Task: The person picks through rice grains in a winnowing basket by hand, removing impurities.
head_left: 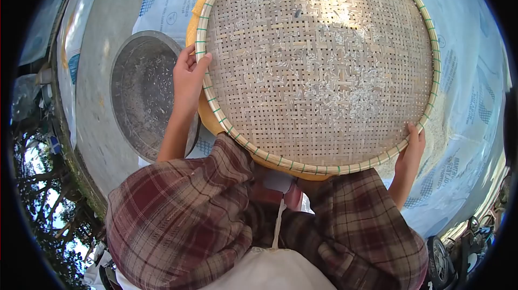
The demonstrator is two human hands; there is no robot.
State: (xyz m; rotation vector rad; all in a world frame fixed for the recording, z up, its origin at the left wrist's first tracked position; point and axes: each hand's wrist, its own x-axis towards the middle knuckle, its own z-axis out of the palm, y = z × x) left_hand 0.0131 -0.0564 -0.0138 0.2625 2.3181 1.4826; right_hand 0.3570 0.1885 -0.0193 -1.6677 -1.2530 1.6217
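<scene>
A round woven bamboo sieve (259,123) with a green-stitched rim is held in front of me, above my knees. Pale grains like rice (345,93) lie scattered over its mesh, thickest right of the middle. My left hand (190,74) grips the rim at the left, thumb over the edge and fingers beneath. On the lower right rim my right hand (413,147) holds on, its fingers partly hidden under the edge. Below the sieve, a yellow-orange rim (208,114) of something shows along the left side; most of it is hidden.
A grey metal basin (121,82) with a few pale grains inside stands left of the sieve. Printed white-blue sheeting (469,128) covers the ground, with a spread of pale grain (437,141) on it at right. A wheel (440,260) shows at lower right.
</scene>
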